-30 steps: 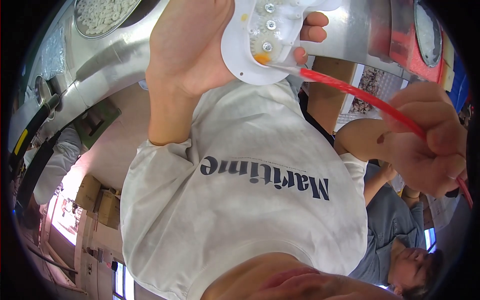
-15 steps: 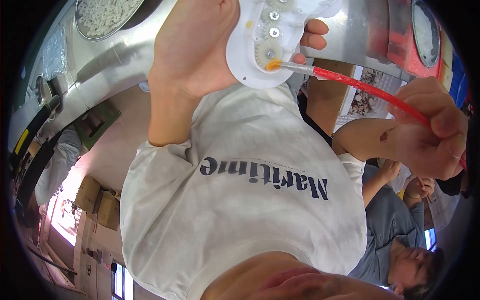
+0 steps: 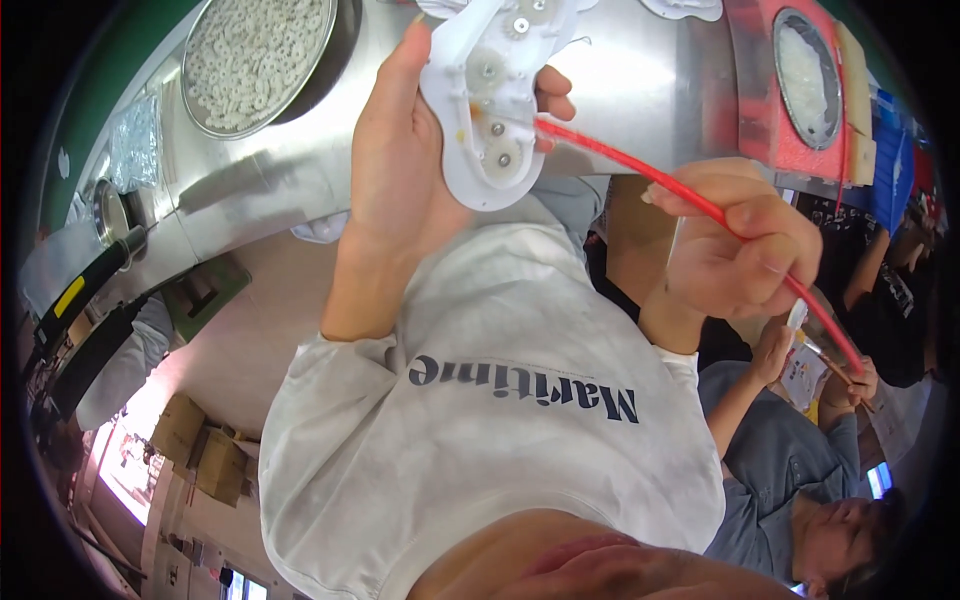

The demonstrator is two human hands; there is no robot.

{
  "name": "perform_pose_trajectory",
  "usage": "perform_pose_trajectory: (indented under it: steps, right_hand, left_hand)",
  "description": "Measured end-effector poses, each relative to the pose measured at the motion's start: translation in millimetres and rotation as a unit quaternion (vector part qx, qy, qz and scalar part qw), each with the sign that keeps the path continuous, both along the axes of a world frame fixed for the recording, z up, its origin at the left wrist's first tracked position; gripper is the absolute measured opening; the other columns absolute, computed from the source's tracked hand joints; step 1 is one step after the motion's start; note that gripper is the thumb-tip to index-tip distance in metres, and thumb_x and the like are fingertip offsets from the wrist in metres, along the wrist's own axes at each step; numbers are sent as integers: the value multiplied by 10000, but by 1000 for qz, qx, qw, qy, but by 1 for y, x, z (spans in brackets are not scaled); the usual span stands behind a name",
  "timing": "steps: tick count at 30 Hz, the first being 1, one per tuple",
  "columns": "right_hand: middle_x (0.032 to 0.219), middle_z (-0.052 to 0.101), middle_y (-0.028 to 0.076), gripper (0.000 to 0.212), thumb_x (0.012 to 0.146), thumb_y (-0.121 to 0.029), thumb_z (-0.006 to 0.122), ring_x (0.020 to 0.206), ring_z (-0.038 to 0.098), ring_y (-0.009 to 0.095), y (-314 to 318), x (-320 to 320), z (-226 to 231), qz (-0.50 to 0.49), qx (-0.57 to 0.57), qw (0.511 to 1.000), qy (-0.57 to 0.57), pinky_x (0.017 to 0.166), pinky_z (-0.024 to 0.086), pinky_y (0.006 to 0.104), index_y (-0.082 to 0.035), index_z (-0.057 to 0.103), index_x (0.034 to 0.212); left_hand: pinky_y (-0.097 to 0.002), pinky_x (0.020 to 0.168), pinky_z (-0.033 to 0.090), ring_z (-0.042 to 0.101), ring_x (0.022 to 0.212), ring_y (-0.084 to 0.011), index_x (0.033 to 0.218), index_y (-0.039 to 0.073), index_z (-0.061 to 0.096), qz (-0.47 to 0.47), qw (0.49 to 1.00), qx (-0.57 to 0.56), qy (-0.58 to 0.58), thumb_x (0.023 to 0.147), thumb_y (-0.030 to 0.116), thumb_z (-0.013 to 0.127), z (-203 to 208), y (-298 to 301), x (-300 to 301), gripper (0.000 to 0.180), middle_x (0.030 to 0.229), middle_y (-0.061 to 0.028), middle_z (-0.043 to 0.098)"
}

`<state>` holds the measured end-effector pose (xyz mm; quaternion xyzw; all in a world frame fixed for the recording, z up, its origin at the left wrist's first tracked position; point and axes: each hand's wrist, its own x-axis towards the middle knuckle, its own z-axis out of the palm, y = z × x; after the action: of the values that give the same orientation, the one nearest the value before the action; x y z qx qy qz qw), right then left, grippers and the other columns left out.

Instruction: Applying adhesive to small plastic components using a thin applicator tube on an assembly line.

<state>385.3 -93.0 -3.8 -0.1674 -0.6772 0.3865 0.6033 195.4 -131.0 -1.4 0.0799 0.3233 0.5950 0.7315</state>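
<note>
My left hand (image 3: 395,165) is closed round a white plastic housing (image 3: 462,185), palm beneath it, thumb along the left edge and fingertips at the right edge. White gears (image 3: 488,70) and screws sit in a row inside it. An orange smear marks the housing beside the gears. In my right hand (image 3: 750,240) is a red-handled brush (image 3: 620,160), gripped between thumb and fingers, its shaft slanting down to the right. The blurred brush tip is inside the housing at the orange smear; whether it touches a gear I cannot tell.
On the metal table (image 3: 640,90) stands a round pan of small white gears (image 3: 258,65), with a clear plastic bag (image 3: 135,140) beside it. At right, a metal bowl of whitish paste (image 3: 805,80) sits in red foam (image 3: 755,100). A co-worker in grey (image 3: 780,440) is at lower right.
The brush tip has moved from the gear at the housing's near end to a spot farther along it. My right hand has moved left; the housing has shifted slightly left and nearer.
</note>
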Motion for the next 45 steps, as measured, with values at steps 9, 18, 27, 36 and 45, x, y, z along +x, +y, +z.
perform_pose_trajectory:
  steps: [9, 18, 27, 36, 45]
  right_hand:
    - [630, 596, 212, 313, 987, -212, 381, 514, 592, 282, -10, 1, -1, -72, -34, 996, -38, 480, 504, 352, 42, 483, 836]
    - [671, 602, 203, 284, 984, -223, 406, 517, 583, 299, 10, 48, -6, -307, -37, 948, 70, 502, 524, 384, 22, 474, 857]
    - [709, 655, 159, 265, 990, -178, 404, 599, 655, 204, 73, 102, -9, -487, -87, 862, -111, 604, 544, 288, 37, 517, 885]
    - [705, 644, 185, 281, 995, -200, 411, 597, 658, 231, 83, 104, -7, -443, -141, 883, -62, 583, 561, 309, 39, 513, 887]
    - [660, 631, 174, 300, 993, -207, 417, 537, 641, 216, 91, 115, -7, -456, -202, 867, 7, 497, 549, 299, 30, 505, 832]
  left_hand:
    - [-359, 758, 513, 620, 863, -249, 1266, -1, 465, 23, 999, 27, 0, 988, 481, 211, -10, -2, 2, 612, 1015, -174, 620]
    - [-322, 750, 484, 597, 895, -223, 1268, -4, 466, -31, 999, 29, -8, 997, 451, 195, -28, 9, 18, 595, 993, -136, 614]
    - [-315, 743, 480, 594, 900, -206, 1266, 20, 468, -91, 996, 22, 7, 1005, 430, 195, -27, 19, 35, 557, 1001, -124, 609]
    - [-310, 748, 481, 600, 907, -196, 1257, 36, 481, -88, 996, 8, 19, 1005, 439, 196, -29, 21, 32, 554, 991, -107, 618]
    - [-313, 746, 479, 602, 904, -199, 1254, 30, 482, -87, 996, 10, 22, 1002, 450, 197, -30, 17, 30, 567, 985, -109, 620]
